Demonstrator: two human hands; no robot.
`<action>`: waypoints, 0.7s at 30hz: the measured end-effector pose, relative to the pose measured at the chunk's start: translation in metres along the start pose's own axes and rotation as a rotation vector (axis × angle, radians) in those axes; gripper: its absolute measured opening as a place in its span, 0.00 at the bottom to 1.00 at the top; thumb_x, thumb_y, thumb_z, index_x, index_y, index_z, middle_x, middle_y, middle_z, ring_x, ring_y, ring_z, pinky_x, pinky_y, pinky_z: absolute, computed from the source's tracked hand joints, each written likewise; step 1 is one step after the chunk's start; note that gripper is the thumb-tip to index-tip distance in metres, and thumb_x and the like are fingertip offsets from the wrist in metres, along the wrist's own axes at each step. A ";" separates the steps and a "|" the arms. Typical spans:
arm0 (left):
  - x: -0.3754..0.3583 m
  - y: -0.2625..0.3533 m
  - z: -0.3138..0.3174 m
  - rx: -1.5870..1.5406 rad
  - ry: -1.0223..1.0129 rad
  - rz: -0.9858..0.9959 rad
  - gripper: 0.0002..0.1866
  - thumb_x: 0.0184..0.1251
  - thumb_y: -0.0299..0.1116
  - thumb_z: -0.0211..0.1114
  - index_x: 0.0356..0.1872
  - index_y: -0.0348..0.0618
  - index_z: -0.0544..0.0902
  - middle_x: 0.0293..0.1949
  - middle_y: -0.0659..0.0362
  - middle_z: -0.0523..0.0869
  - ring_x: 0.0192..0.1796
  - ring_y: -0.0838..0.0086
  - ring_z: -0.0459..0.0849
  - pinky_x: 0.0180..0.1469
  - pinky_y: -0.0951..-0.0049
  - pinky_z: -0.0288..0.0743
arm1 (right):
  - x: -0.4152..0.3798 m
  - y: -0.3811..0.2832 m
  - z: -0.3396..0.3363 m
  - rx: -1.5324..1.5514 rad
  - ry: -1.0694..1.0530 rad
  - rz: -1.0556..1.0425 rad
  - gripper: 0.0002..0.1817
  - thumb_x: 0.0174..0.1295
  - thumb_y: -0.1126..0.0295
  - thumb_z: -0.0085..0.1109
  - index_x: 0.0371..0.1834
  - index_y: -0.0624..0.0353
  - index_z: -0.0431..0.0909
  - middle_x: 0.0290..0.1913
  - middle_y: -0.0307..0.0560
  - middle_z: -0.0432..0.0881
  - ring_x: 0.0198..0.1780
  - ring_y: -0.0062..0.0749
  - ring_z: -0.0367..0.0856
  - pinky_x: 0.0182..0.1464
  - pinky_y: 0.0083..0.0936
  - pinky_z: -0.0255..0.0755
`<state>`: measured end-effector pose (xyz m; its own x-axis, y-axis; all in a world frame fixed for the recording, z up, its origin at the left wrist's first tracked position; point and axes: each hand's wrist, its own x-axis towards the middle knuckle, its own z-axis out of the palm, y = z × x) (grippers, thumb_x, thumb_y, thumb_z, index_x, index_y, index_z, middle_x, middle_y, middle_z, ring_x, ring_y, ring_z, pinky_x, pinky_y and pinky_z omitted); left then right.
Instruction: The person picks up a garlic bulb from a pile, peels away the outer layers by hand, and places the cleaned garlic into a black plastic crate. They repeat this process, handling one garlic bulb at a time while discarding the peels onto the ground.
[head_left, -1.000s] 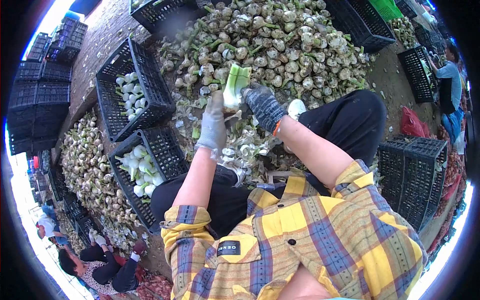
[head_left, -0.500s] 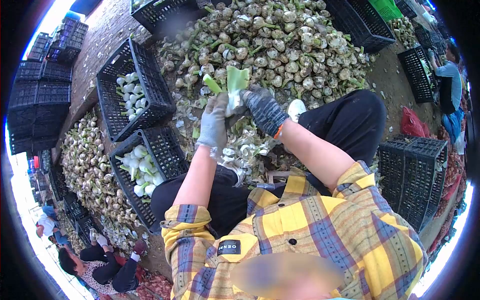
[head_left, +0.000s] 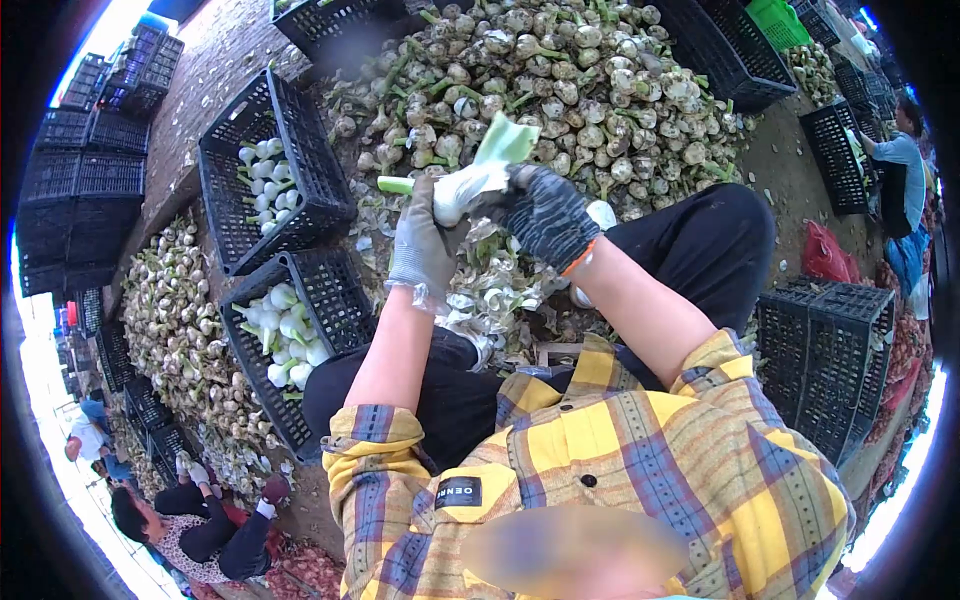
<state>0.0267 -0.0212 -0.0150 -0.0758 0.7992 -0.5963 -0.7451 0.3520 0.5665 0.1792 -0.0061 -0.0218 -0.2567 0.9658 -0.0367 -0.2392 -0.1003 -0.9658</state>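
My left hand (head_left: 424,245), in a light grey glove, is closed round a white garlic bulb (head_left: 452,200). A cut green stem (head_left: 396,185) sticks out to the left beyond its fingers. My right hand (head_left: 545,215), in a dark patterned glove with an orange cuff edge, is closed on the pale garlic skin (head_left: 488,180) beside the bulb. A broad green flap of leaf (head_left: 510,140) stands up from that skin. Its fingertips are partly hidden, so I cannot make out whether anything else is in them. Below both hands lie loose peelings (head_left: 490,295).
A big heap of unpeeled garlic (head_left: 600,100) lies ahead. On the left, two black crates (head_left: 325,190) hold peeled white bulbs, with more garlic (head_left: 180,310) beyond. Another crate (head_left: 825,355) stands at right near a red bag (head_left: 828,250). Other people sit lower left and stand far right.
The bulb has turned so its stem points left rather than up. The skin and leaf flap now lean to the right, and my right hand has shifted slightly right.
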 end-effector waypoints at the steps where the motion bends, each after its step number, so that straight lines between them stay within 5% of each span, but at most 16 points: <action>1: 0.003 0.003 -0.005 -0.025 -0.025 -0.007 0.14 0.68 0.44 0.54 0.44 0.44 0.76 0.38 0.59 0.82 0.34 0.73 0.82 0.28 0.76 0.79 | 0.005 0.001 -0.001 0.510 0.129 0.232 0.12 0.62 0.70 0.45 0.45 0.66 0.71 0.37 0.53 0.79 0.40 0.39 0.80 0.44 0.36 0.77; 2: 0.005 0.004 -0.008 -0.051 -0.049 -0.015 0.14 0.68 0.43 0.54 0.44 0.45 0.76 0.38 0.59 0.82 0.34 0.73 0.82 0.27 0.76 0.79 | 0.008 0.002 -0.003 1.019 0.261 0.465 0.13 0.63 0.70 0.43 0.46 0.65 0.70 0.38 0.54 0.78 0.40 0.41 0.79 0.44 0.39 0.77; 6: 0.011 0.010 -0.020 -0.072 -0.091 -0.017 0.15 0.68 0.44 0.52 0.43 0.45 0.77 0.40 0.59 0.82 0.39 0.70 0.82 0.32 0.72 0.78 | 0.012 0.011 -0.028 1.082 0.296 0.409 0.13 0.64 0.69 0.40 0.45 0.65 0.69 0.38 0.54 0.77 0.37 0.43 0.79 0.44 0.41 0.76; 11: 0.003 0.016 -0.015 -0.085 -0.037 0.062 0.16 0.69 0.43 0.46 0.43 0.44 0.77 0.39 0.58 0.82 0.38 0.70 0.82 0.33 0.71 0.77 | 0.012 0.017 -0.035 0.666 0.498 0.422 0.15 0.64 0.65 0.44 0.45 0.65 0.70 0.33 0.48 0.79 0.35 0.40 0.81 0.44 0.39 0.78; 14: 0.005 0.018 -0.018 -0.061 -0.007 0.128 0.16 0.68 0.43 0.48 0.43 0.43 0.77 0.37 0.58 0.82 0.37 0.71 0.82 0.33 0.72 0.77 | 0.015 0.023 -0.042 -0.165 0.120 0.417 0.20 0.61 0.62 0.48 0.50 0.66 0.70 0.40 0.55 0.80 0.36 0.33 0.82 0.39 0.31 0.76; 15: 0.004 0.017 -0.018 -0.004 0.003 0.167 0.19 0.68 0.48 0.50 0.42 0.42 0.77 0.34 0.59 0.81 0.35 0.73 0.81 0.33 0.73 0.76 | 0.011 -0.006 -0.036 -0.875 -0.265 0.464 0.26 0.56 0.55 0.54 0.54 0.62 0.70 0.42 0.58 0.80 0.40 0.38 0.82 0.43 0.30 0.74; 16: 0.004 0.015 -0.018 0.073 0.004 0.205 0.21 0.67 0.50 0.50 0.41 0.42 0.78 0.33 0.59 0.81 0.34 0.74 0.81 0.33 0.73 0.76 | -0.004 0.020 -0.041 -1.080 -0.355 0.171 0.29 0.54 0.50 0.55 0.56 0.55 0.71 0.42 0.60 0.81 0.45 0.47 0.80 0.48 0.33 0.72; 18: 0.002 0.010 -0.015 0.227 0.005 0.285 0.24 0.66 0.54 0.51 0.40 0.40 0.78 0.32 0.59 0.80 0.33 0.76 0.80 0.33 0.73 0.76 | -0.017 0.008 -0.026 -1.285 -0.408 0.164 0.34 0.53 0.46 0.54 0.59 0.57 0.69 0.46 0.61 0.79 0.48 0.53 0.78 0.52 0.36 0.70; 19: 0.000 0.010 -0.014 0.258 -0.004 0.279 0.28 0.64 0.58 0.53 0.39 0.38 0.78 0.31 0.60 0.80 0.32 0.78 0.78 0.33 0.75 0.75 | -0.009 -0.009 -0.015 -1.257 -0.430 0.423 0.36 0.54 0.44 0.53 0.58 0.62 0.67 0.47 0.61 0.79 0.47 0.51 0.79 0.53 0.36 0.69; 21: -0.002 0.008 -0.013 0.358 -0.076 0.327 0.27 0.63 0.57 0.55 0.40 0.37 0.78 0.31 0.60 0.80 0.32 0.79 0.78 0.33 0.76 0.75 | 0.004 0.002 -0.012 -0.891 -0.291 0.307 0.35 0.55 0.43 0.53 0.54 0.65 0.70 0.41 0.60 0.80 0.40 0.46 0.81 0.47 0.35 0.73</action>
<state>0.0119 -0.0261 -0.0170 -0.2096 0.9243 -0.3188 -0.4147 0.2113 0.8851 0.1889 0.0002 -0.0265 -0.4389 0.8192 -0.3691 0.6385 -0.0046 -0.7696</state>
